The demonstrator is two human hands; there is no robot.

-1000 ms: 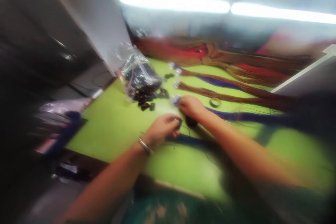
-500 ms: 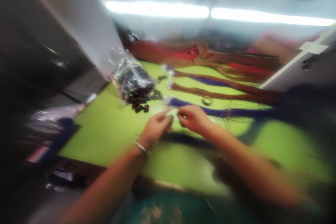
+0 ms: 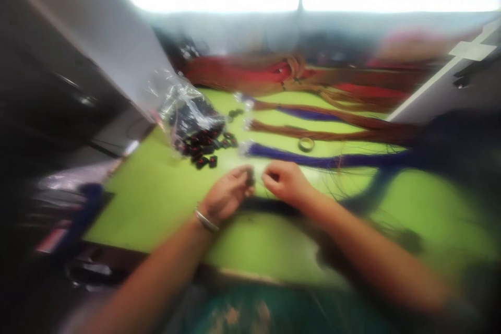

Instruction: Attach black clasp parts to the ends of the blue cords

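Observation:
My left hand (image 3: pixel 227 193), with a bangle on the wrist, pinches a small black connector (image 3: pixel 249 176) between thumb and fingers. Just to its right my right hand (image 3: pixel 287 181) is closed in a pinch, and whatever its fingertips hold is too small to make out. Below both hands a dark blue wire bundle (image 3: pixel 270 205) lies on the green tabletop (image 3: pixel 164 214). Beyond them is another blue wire bundle (image 3: pixel 297 156) with white connectors at its left end. Several loose black connectors (image 3: pixel 201 148) with red parts lie to the left.
A clear plastic bag (image 3: pixel 191 109) of black parts stands at the table's left. Brown wire bundles (image 3: pixel 309 132) and a tape roll (image 3: pixel 306 144) lie farther back. Red and brown wires (image 3: pixel 242 73) are heaped at the rear. A pale panel (image 3: pixel 438 81) rises at the right.
My right hand has come back from the white connectors of the blue bundle and now faces my left hand. The left keeps its black connector. The whole view has shifted somewhat.

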